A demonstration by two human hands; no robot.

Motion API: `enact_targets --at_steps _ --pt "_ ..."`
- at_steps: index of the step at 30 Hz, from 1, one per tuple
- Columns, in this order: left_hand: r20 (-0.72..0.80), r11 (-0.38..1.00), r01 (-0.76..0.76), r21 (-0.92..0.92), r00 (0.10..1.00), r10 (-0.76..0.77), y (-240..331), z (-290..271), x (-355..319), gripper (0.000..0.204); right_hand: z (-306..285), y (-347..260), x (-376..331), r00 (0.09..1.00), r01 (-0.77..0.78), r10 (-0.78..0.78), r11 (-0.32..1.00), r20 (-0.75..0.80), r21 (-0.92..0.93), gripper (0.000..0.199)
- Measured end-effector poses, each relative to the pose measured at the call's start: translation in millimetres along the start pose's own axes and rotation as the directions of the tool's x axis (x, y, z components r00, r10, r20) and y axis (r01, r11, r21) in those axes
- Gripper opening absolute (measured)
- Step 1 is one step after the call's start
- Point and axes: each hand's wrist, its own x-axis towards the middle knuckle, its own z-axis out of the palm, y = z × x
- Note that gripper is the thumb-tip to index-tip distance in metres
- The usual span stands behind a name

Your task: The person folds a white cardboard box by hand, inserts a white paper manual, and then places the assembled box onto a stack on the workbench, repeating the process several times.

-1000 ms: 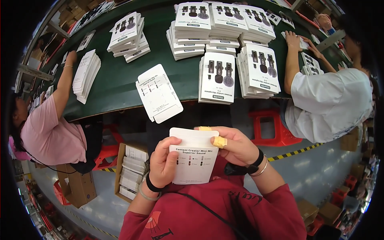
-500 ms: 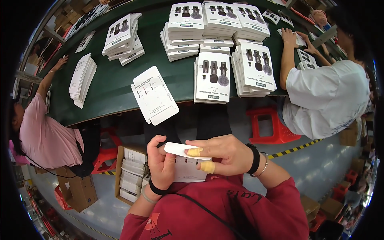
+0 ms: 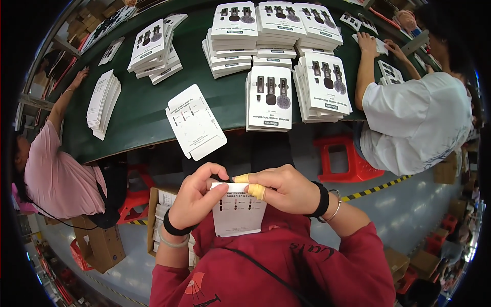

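Note:
A flat white printed box (image 3: 238, 217) hangs upright in front of my lap, its small icons facing me. At its upper left edge, my left hand (image 3: 197, 194) presses with the thumb while the index finger curls above. Gripping the upper right corner, my right hand (image 3: 284, 190) has yellow tape round the thumb and a finger. Both hands are closed on the box's top edge, and the fingers behind it are hidden. Just beyond, another flattened white box (image 3: 197, 123) lies over the green table's near edge.
On the green table (image 3: 140, 115) stand several stacks of white boxes (image 3: 268, 97). A person in pink (image 3: 64, 174) sits left, one in white (image 3: 411, 123) right. A carton of white packets (image 3: 153, 220) is beside me at lower left; a red stool (image 3: 345, 161) stands right.
The box's top flap, raised and tilted before, now lies folded along the top edge. My hands have shifted up slightly, and the left thumb has come onto that edge.

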Motion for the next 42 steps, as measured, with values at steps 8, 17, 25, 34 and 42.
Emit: enact_targets --at_steps 8,17,25,34,42 --pt "0.060 0.990 -0.133 0.054 0.990 0.129 -4 0 16 0.007 1 1 4 0.985 -0.171 0.172 0.966 0.011 0.194 0.023" --pt "-0.112 0.830 -0.469 0.302 0.847 0.519 -51 9 10 0.011 14 28 -8 0.946 -0.280 0.323 0.784 0.020 0.554 0.014" --pt "-0.119 0.733 -0.611 0.297 0.739 0.664 -51 18 19 0.021 -6 -6 -10 0.963 -0.262 0.259 0.965 0.079 0.026 0.024" --pt "-0.631 0.654 0.188 0.732 0.548 0.549 -26 -42 63 0.043 -34 -20 -4 0.818 0.134 -0.347 0.891 -0.459 -0.434 0.037" --pt "-0.742 0.917 0.044 0.398 0.603 0.293 -73 -81 88 0.050 -20 71 27 0.753 -0.051 -0.537 0.529 -0.380 -0.847 0.037"
